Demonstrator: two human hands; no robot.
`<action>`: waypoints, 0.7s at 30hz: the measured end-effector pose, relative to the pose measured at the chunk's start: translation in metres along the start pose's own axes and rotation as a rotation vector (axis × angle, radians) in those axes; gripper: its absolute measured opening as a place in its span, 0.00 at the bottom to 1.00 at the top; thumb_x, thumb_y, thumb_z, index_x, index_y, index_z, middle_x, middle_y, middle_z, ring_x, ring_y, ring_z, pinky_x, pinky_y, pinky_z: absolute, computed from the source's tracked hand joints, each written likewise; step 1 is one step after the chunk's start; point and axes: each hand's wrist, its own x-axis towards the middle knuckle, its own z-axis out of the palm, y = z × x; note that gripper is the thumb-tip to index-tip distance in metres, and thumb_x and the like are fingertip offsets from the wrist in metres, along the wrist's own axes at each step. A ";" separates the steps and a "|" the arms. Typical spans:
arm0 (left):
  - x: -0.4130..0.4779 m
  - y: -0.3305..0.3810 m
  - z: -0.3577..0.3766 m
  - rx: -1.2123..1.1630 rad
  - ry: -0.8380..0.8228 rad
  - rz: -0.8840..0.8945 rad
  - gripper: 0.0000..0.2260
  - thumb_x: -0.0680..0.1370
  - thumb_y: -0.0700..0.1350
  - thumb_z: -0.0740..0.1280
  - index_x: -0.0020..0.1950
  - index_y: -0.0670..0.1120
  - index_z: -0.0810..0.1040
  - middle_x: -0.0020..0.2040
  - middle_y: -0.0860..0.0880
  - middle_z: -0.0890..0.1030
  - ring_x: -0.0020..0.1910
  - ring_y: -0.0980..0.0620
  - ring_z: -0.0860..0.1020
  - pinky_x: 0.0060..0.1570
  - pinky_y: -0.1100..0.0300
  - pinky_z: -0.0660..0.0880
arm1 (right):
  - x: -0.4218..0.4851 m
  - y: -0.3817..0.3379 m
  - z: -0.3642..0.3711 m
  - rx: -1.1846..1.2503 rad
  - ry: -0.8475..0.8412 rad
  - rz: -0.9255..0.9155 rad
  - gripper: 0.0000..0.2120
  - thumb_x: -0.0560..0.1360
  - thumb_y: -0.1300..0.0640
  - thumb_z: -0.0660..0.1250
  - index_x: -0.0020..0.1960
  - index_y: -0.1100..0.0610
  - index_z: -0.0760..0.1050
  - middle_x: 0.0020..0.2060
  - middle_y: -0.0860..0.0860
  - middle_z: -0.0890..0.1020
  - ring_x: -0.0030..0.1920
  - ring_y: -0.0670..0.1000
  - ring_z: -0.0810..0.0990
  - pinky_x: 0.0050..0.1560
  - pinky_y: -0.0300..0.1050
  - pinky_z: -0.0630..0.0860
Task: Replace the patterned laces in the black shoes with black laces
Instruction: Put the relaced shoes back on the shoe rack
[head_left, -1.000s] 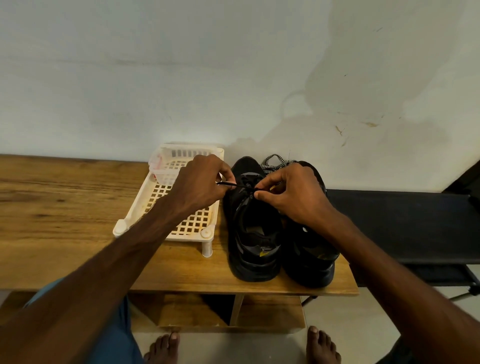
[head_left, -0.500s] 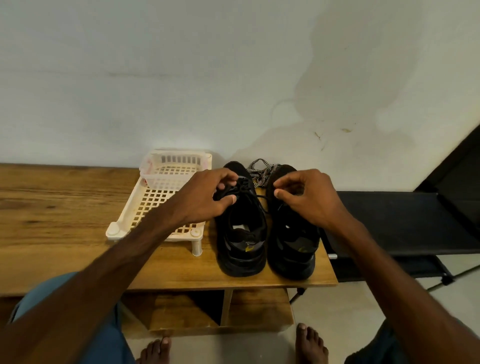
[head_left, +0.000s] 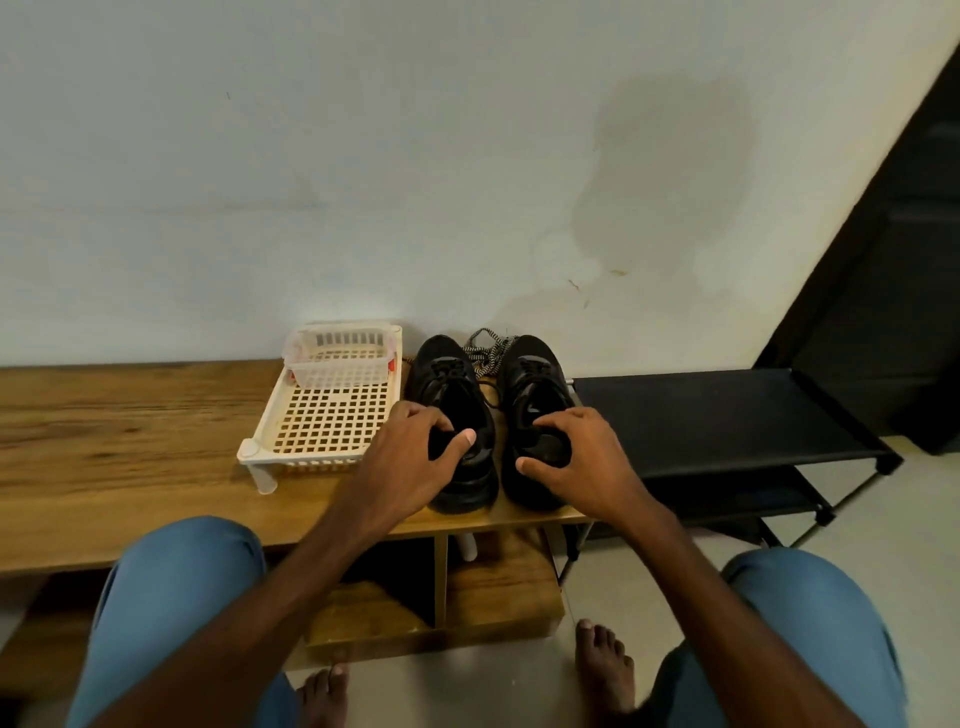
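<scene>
My left hand (head_left: 415, 460) grips the heel of the left black shoe (head_left: 447, 382); my right hand (head_left: 584, 457) grips the right black shoe (head_left: 535, 379). Patterned laces (head_left: 488, 353) lie bunched between their far toes, and a cream plastic rack (head_left: 332, 415) stands just left on the wooden bench (head_left: 130, 431).

no readable text, label, brand, number or sign: none on the black shoes (head_left: 448, 370), none on the cream plastic tray (head_left: 332, 460) just left of the shoes.

The left hand (head_left: 410, 457) hides the left shoe (head_left: 447, 374) collar, the right hand (head_left: 582, 457) the right shoe (head_left: 535, 369) collar (fingertips unseen); patterned laces (head_left: 488, 353) sit half-hidden behind the toes.
</scene>
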 end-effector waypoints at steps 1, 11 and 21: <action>-0.002 0.000 0.001 -0.006 -0.007 -0.008 0.22 0.77 0.68 0.63 0.59 0.53 0.79 0.62 0.51 0.74 0.55 0.55 0.77 0.55 0.51 0.80 | -0.002 -0.001 0.001 0.008 0.012 0.015 0.29 0.72 0.46 0.77 0.70 0.50 0.75 0.71 0.53 0.68 0.73 0.55 0.67 0.73 0.54 0.70; -0.007 0.010 0.005 0.075 -0.067 -0.079 0.36 0.66 0.75 0.71 0.64 0.52 0.77 0.54 0.57 0.81 0.51 0.56 0.79 0.51 0.57 0.79 | 0.014 -0.001 0.010 0.109 0.023 0.090 0.20 0.71 0.51 0.80 0.60 0.52 0.80 0.55 0.50 0.83 0.56 0.48 0.80 0.58 0.44 0.79; 0.000 0.011 0.014 0.054 -0.039 -0.163 0.32 0.64 0.68 0.77 0.61 0.52 0.81 0.55 0.54 0.83 0.51 0.54 0.81 0.49 0.57 0.80 | 0.012 -0.004 0.017 0.104 0.059 0.096 0.17 0.70 0.53 0.80 0.55 0.52 0.78 0.44 0.43 0.78 0.45 0.43 0.78 0.49 0.38 0.77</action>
